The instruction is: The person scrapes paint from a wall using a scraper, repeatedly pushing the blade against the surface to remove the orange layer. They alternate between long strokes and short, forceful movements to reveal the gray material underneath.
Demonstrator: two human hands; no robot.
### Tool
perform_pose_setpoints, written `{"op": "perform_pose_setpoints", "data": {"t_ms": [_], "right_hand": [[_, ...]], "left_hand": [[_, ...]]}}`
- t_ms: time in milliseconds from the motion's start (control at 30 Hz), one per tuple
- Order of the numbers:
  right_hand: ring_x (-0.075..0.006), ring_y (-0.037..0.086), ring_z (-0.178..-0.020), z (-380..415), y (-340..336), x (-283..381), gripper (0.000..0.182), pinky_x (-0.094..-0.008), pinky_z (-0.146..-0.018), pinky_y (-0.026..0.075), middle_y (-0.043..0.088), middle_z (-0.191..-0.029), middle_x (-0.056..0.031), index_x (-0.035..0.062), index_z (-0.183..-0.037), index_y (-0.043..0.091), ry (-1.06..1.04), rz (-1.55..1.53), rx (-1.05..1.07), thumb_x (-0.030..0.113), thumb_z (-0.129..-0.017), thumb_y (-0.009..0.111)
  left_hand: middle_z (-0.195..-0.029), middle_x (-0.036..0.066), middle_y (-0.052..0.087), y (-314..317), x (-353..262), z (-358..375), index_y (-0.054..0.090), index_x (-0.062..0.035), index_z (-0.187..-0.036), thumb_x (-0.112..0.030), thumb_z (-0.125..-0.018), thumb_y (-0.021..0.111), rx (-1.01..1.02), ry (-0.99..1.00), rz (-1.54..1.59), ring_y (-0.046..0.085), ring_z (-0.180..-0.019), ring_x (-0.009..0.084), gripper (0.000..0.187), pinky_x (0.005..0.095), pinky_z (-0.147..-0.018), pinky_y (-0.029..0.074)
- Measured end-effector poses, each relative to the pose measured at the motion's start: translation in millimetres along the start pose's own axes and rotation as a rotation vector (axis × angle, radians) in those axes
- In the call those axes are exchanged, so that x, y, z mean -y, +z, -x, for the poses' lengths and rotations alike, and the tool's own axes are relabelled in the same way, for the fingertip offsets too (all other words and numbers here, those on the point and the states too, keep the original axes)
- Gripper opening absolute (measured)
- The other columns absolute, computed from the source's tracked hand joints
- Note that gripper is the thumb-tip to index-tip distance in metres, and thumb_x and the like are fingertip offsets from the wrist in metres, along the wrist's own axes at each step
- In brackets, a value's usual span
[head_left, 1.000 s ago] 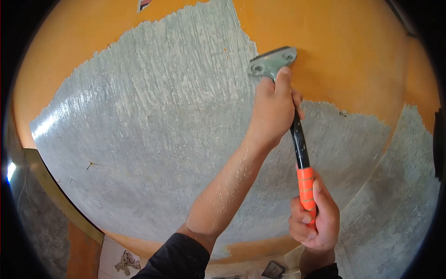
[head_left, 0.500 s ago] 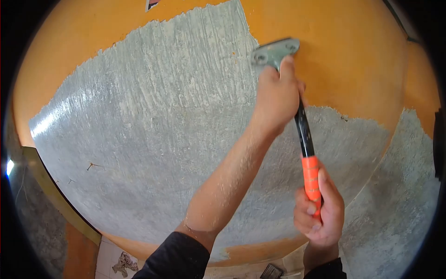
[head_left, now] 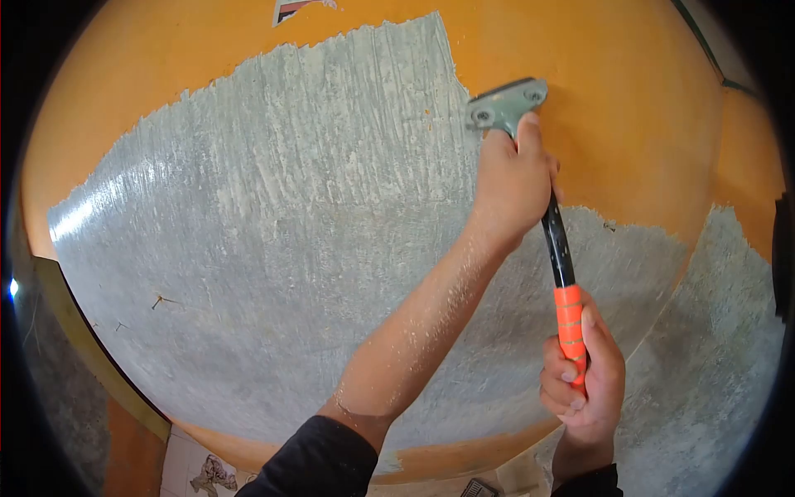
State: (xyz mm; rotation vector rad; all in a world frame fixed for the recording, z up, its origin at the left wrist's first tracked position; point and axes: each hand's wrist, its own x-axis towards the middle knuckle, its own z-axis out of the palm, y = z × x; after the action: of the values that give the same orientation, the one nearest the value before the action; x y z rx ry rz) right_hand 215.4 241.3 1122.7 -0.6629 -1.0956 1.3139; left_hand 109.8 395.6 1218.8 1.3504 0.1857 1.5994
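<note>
A long-handled scraper (head_left: 560,248) with a wide grey-green head lies against the wall. Its head sits where the orange paint (head_left: 613,149) meets the bare grey patch (head_left: 315,248). My left hand (head_left: 515,182) is wrapped round the black shaft just below the head, thumb pointing up it. Lower down, my right hand (head_left: 586,373) grips the orange handle end. Pale flakes cling to my left forearm. The blade's edge is hidden from this angle.
Two nails (head_left: 159,301) stick out of the grey wall at left. A wall corner runs down the right side. On the floor below are a crumpled cloth (head_left: 213,475) and a dark gridded object (head_left: 479,489). A torn paper picture (head_left: 290,10) is at the top.
The scraper and both hands appear slightly further right and lower in view, while the camera view has shifted a little. Both hands keep their hold.
</note>
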Motion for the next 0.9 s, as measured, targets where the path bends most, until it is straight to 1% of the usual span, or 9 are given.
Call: {"op": "perform_pose_setpoints", "data": {"t_ms": [67, 167, 267, 367, 467, 600, 700, 833, 900], "right_hand": [[-0.0071, 0.031, -0.034, -2.6, -1.7, 4.3, 0.046, -0.0229, -0.032, 0.025, 0.042, -0.059, -0.0025, 0.0189, -0.143, 0.036, -0.015, 0.058, -0.003, 0.043, -0.105, 0.04], [-0.0071, 0.031, -0.034, 0.2, -9.8, 3.4, 0.048, -0.0229, -0.032, 0.025, 0.042, -0.059, -0.0027, 0.0179, -0.144, 0.036, 0.008, 0.087, -0.018, 0.044, -0.104, 0.041], [-0.0072, 0.031, -0.034, 2.1, -15.9, 5.7, 0.048, -0.0227, -0.032, 0.025, 0.042, -0.059, -0.0029, 0.0176, -0.144, 0.036, 0.039, 0.059, -0.001, 0.044, -0.104, 0.042], [-0.0073, 0.031, -0.034, -5.1, -11.1, 17.9, 0.049, -0.0228, -0.032, 0.025, 0.042, -0.059, -0.0031, 0.0178, -0.144, 0.035, 0.036, 0.072, 0.037, 0.044, -0.104, 0.042], [-0.0074, 0.03, -0.034, -4.5, -16.6, 22.4, 0.049, -0.023, -0.032, 0.025, 0.041, -0.059, -0.0031, 0.0174, -0.144, 0.035, 0.043, 0.093, 0.034, 0.044, -0.104, 0.042], [-0.0075, 0.031, -0.033, -0.1, -23.9, 25.5, 0.049, -0.0234, -0.032, 0.026, 0.042, -0.058, -0.0031, 0.0164, -0.144, 0.035, 0.051, 0.106, 0.032, 0.044, -0.104, 0.042], [-0.0077, 0.032, -0.033, -5.8, -20.2, 36.4, 0.048, -0.0236, -0.032, 0.026, 0.043, -0.058, -0.0034, 0.0165, -0.143, 0.036, 0.041, 0.145, 0.057, 0.043, -0.104, 0.042], [-0.0079, 0.033, -0.033, -8.1, -32.2, 36.3, 0.046, -0.0237, -0.032, 0.027, 0.044, -0.058, -0.0039, 0.0169, -0.142, 0.037, 0.017, 0.203, 0.068, 0.043, -0.104, 0.041], [-0.0078, 0.033, -0.033, -6.1, -28.2, 42.4, 0.046, -0.0237, -0.032, 0.028, 0.044, -0.058, -0.0037, 0.0169, -0.142, 0.037, 0.056, 0.202, 0.047, 0.043, -0.104, 0.04]], "left_hand": [[-0.066, 0.004, 0.052, 3.4, -8.6, -0.3, 0.049, 0.0038, -0.11, -0.035, -0.101, 0.046, -0.014, 0.013, 0.009, 0.051, -0.049, 0.0149, 0.04, 0.0289, -0.05, 0.043], [-0.066, 0.005, 0.052, 0.0, 5.2, 3.4, 0.049, 0.0048, -0.112, -0.036, -0.101, 0.044, 0.037, 0.02, 0.009, 0.052, -0.051, 0.015, 0.042, 0.0297, -0.051, 0.043], [-0.066, 0.005, 0.052, 4.2, 11.0, 4.6, 0.049, 0.0055, -0.113, -0.036, -0.101, 0.042, -0.027, 0.023, -0.017, 0.052, -0.052, 0.0154, 0.044, 0.03, -0.052, 0.043], [-0.067, 0.005, 0.052, 6.7, -6.5, -4.1, 0.049, 0.0056, -0.113, -0.036, -0.102, 0.042, -0.041, 0.04, -0.062, 0.052, -0.052, 0.0152, 0.044, 0.0293, -0.052, 0.044], [-0.068, 0.005, 0.052, 9.0, -4.3, -5.0, 0.049, 0.0053, -0.112, -0.037, -0.102, 0.043, -0.04, 0.047, -0.023, 0.052, -0.051, 0.0152, 0.044, 0.029, -0.052, 0.043], [-0.07, 0.005, 0.053, 15.3, 4.7, 4.5, 0.048, 0.0045, -0.113, -0.038, -0.102, 0.042, -0.072, -0.014, -0.04, 0.052, -0.054, 0.0151, 0.044, 0.03, -0.055, 0.043], [-0.07, 0.004, 0.052, 15.2, -2.0, -7.9, 0.047, 0.0039, -0.114, -0.038, -0.102, 0.042, -0.035, 0.054, 0.004, 0.052, -0.054, 0.0147, 0.044, 0.0297, -0.055, 0.044], [-0.069, 0.004, 0.052, 18.2, 0.9, -3.1, 0.048, 0.0045, -0.114, -0.038, -0.102, 0.041, -0.073, 0.039, -0.012, 0.052, -0.054, 0.015, 0.044, 0.0296, -0.055, 0.043], [-0.069, 0.004, 0.051, 21.7, 3.4, 0.1, 0.049, 0.005, -0.113, -0.037, -0.102, 0.041, -0.089, 0.033, -0.004, 0.052, -0.054, 0.0154, 0.044, 0.0296, -0.055, 0.043]]}}
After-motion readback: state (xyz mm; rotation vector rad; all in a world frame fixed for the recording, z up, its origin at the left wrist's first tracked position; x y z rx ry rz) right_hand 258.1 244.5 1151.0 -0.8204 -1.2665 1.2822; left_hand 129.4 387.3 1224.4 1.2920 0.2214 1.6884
